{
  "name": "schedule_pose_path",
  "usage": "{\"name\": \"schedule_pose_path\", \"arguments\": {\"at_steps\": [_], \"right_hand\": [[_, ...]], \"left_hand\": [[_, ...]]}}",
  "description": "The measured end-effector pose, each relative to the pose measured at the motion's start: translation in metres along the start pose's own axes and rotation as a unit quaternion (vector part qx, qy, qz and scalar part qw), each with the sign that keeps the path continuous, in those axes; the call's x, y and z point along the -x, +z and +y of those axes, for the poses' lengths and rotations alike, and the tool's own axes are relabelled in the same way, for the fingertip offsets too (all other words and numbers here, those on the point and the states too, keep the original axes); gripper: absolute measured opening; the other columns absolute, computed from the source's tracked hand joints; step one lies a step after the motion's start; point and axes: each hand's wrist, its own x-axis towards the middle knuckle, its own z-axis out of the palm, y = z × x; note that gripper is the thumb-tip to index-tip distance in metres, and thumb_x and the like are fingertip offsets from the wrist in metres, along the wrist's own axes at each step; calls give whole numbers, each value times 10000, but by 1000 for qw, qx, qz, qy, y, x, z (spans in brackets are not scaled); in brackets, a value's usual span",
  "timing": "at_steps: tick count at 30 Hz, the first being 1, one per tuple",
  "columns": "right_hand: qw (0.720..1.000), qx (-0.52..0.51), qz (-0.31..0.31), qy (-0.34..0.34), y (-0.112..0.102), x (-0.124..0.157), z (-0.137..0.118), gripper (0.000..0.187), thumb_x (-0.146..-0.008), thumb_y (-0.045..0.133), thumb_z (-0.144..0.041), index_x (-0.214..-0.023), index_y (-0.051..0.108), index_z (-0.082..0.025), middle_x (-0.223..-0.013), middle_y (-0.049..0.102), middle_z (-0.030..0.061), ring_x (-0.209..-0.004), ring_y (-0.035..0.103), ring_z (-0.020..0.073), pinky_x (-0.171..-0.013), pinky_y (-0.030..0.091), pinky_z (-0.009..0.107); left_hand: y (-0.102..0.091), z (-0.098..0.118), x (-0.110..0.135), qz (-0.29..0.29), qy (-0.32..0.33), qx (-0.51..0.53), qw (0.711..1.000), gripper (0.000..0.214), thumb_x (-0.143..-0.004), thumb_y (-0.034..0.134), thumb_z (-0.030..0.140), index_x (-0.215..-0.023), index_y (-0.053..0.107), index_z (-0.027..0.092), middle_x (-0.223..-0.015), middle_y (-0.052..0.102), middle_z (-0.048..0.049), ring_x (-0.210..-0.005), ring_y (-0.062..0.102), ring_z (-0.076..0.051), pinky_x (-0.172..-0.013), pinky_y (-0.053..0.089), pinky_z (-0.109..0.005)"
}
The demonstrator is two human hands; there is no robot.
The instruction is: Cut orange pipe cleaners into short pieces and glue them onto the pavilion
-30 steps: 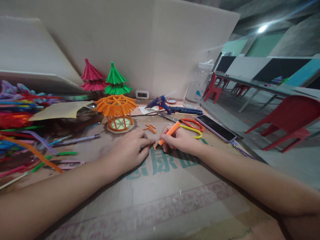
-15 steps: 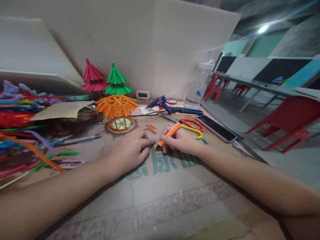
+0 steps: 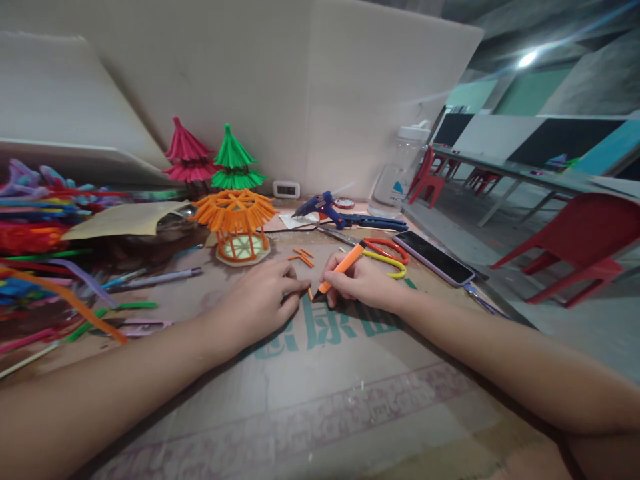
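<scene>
My right hand (image 3: 357,281) grips an orange marker (image 3: 345,265), its dark tip slanting down to the left. That tip meets the lower end of a small orange stick (image 3: 311,294) on the cardboard. At the stick's upper end are the fingertips of my left hand (image 3: 265,293), which steady it; the exact hold is partly hidden. Several more short orange sticks (image 3: 301,257) lie just beyond my hands. Behind my left hand stands a little orange pavilion (image 3: 234,223) with a fringed roof, thin posts and a pale base.
Scissors (image 3: 385,252), a phone (image 3: 434,257), a blue glue gun (image 3: 320,208) and blue-handled pliers (image 3: 375,221) lie to the back right, near a water bottle (image 3: 395,173). Pink (image 3: 187,153) and green (image 3: 235,160) roofed models stand behind. Colourful pipe cleaners (image 3: 45,233) crowd the left.
The marker's tip has shifted very slightly, and more of the small stick shows beside it. Both hands otherwise stay in place.
</scene>
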Motion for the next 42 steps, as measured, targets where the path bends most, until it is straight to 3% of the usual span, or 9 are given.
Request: {"name": "schedule_pose_path", "arguments": {"at_steps": [9,36,42], "right_hand": [[1000,-10,10,-2,1,-1,-4,152,-948,553,-289,-826,513,-208,-613,676,-18,-480,495,89,-476,352,217],[1000,-2,-7,-9,1,0,-2,147,-959,548,-302,-851,526,-205,-645,686,-6,-573,592,111,-514,398,218],[1000,0,21,-15,4,-1,-4,146,-968,548,-311,-873,524,-203,-677,695,2,-552,558,102,-497,384,217]], "left_hand": [[-1,0,1,-11,-3,-3,1000,324,-916,528,201,-1090,798,239,-929,659,-82,-891,606,-242,-758,468,-366],[-1,0,0,-11,-6,-11,1000,323,-917,535,203,-1099,798,248,-930,658,-76,-876,605,-238,-748,461,-362],[-1,0,0,-5,-3,-2,1000,300,-910,531,198,-1032,804,226,-918,655,-73,-878,605,-237,-755,463,-364]]}}
